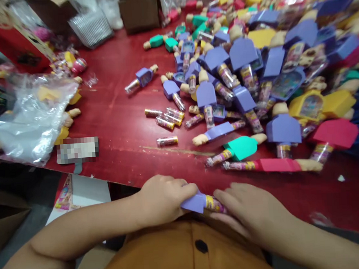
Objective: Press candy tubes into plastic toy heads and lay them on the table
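Observation:
At the table's near edge, close to my body, I hold a purple toy with a clear candy tube in a yellow and pink wrapper at its right end. My left hand is closed around the purple body, thumb on top, hiding the toy's left end. On the tube's far end are the fingers of my right hand, which cover its tip. Just beyond the hands lie a loose candy tube and several more tubes. A single purple toy with its tube rests farther back.
A large heap of purple, green, yellow and red toys fills the right of the red table. At the left lie a clear plastic bag and a blurred label-like piece. A cardboard box stands at the back.

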The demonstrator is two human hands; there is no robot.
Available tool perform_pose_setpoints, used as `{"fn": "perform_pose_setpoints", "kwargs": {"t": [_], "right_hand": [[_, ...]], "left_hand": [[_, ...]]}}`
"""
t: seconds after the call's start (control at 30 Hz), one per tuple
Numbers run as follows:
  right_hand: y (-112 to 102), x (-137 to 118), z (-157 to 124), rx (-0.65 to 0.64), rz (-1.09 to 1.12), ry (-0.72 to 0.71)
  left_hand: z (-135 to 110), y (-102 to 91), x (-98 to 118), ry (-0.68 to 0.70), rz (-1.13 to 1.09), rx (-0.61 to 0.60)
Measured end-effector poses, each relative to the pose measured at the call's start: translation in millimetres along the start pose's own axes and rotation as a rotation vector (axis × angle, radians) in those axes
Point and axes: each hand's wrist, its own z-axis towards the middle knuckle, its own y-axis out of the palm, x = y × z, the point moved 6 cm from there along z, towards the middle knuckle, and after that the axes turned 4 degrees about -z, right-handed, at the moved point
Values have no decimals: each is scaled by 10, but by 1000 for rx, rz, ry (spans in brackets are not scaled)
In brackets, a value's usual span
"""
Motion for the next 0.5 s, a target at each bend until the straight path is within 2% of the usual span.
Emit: {"fn": "perform_pose_setpoints", "kwargs": {"t": [0.03,0.07,0.17,0.23,0.27,0.33,0.4,0.43,0.5], "right_hand": [[-48,-36,-3,59,-83,-42],[-49,-34,7,45,-60,-33],[0,63,101,-139,264,132],[-144,103,217,-146,326,187],[-285,121,286,-112,288,204],[-705,181,416,63,183,293],[-1222,236,489,321,119,403],[-1476,243,504,452,102,419],[-1900,241,508,633,46,380]], "left_hand": [[9,-27,-17,-4,0,1],[22,-50,-28,1,17,10],[105,-113,-70,9,78,74],[200,-226,-150,5,94,214],[244,-319,-214,2,102,332],[283,-541,-406,-31,139,630],[262,-699,-698,-160,141,870],[249,-726,-869,-257,109,917],[225,-677,-1193,-455,-7,878]]}}
